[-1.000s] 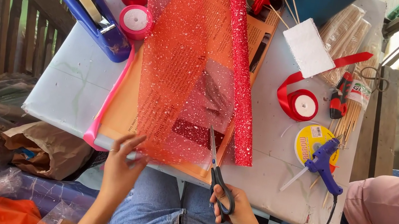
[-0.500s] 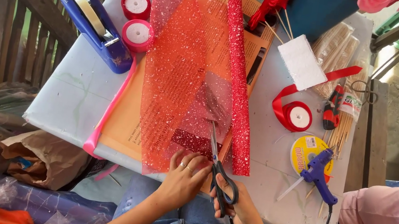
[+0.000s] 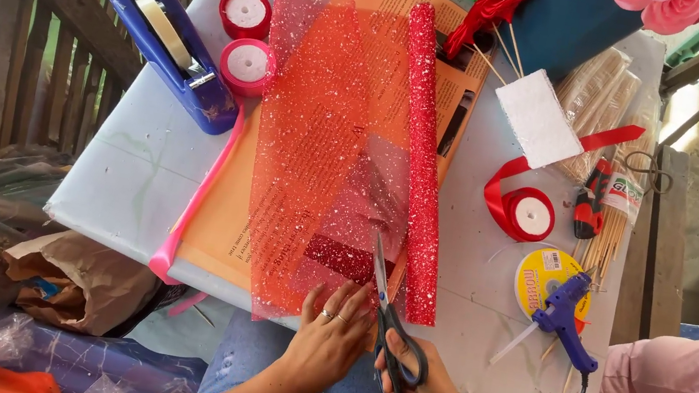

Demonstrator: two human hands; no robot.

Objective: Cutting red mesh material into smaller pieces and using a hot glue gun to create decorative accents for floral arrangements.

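The left hand (image 3: 335, 327) lies flat with its fingers spread on the near end of the red glitter mesh (image 3: 320, 145), pressing it down and holding nothing else. The right hand (image 3: 417, 387) has its fingers through the loops of the black scissors (image 3: 391, 320) and grips them, with the open blades pointing away across the mesh. The mesh is spread over an orange paper sheet (image 3: 219, 223) on the white table (image 3: 132, 181), and its near end hangs just over the table's front edge, right by both hands. A tight red glitter roll (image 3: 422, 152) lies along the right side of the mesh, touching it, just beside the scissor blades. The hands come up from below the table's front edge, wrists close together, above the person's jeans. To the left there is bare table up to the blue tape dispenser (image 3: 177, 48) and a pink strip (image 3: 198, 196) that hangs over the edge. To the right, a little bare table sits between the roll and the purple glue gun (image 3: 569, 315), which lies near the right edge. A red ribbon spool (image 3: 529, 214) sits farther back.
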